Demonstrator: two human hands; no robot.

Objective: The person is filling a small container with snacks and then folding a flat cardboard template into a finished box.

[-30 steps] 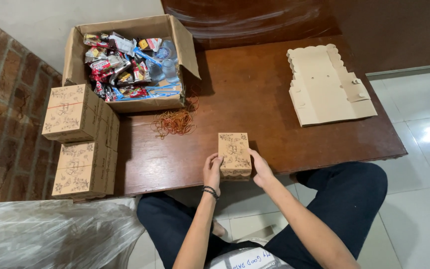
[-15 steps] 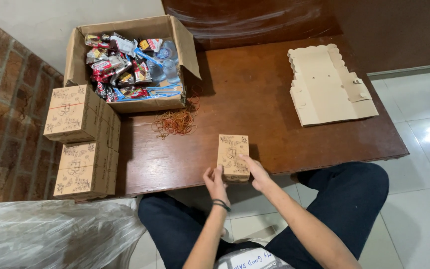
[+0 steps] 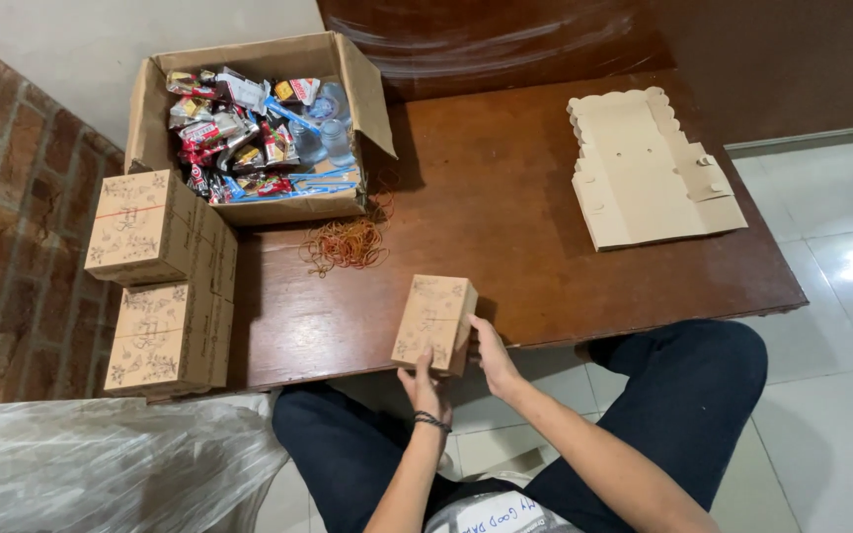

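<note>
A person sits at the near edge of a dark wooden table (image 3: 545, 227), both hands on 1 small printed kraft box (image 3: 434, 323) that stands at lower centre of the frame, right at the table's front edge and tilted slightly. The left hand (image 3: 424, 387) grips the box's near bottom edge from below, thumb up on its face and fingers curled under. The right hand (image 3: 491, 357) presses flat against the box's right side, fingers together.

Just above the box lies 1 loose heap of orange rubber bands (image 3: 346, 244), near it but not touching. At upper left an open cardboard carton (image 3: 261, 123) holds many wrapped snacks and some water cups, too jumbled to count. Along the table's left edge, against the brick wall (image 3: 2, 237), finished printed boxes (image 3: 160, 281) are stacked in 2 layers; I can count 4 by their seams, though more may sit behind. At upper right rests 1 flat stack of unfolded box blanks (image 3: 649, 170), well apart from the hands.

The middle of the table between the carton, the blanks and the held box is bare wood. At lower left, below the table, a clear plastic bag (image 3: 101, 464) bulges. The right side of the frame is pale tiled floor (image 3: 841, 375).
</note>
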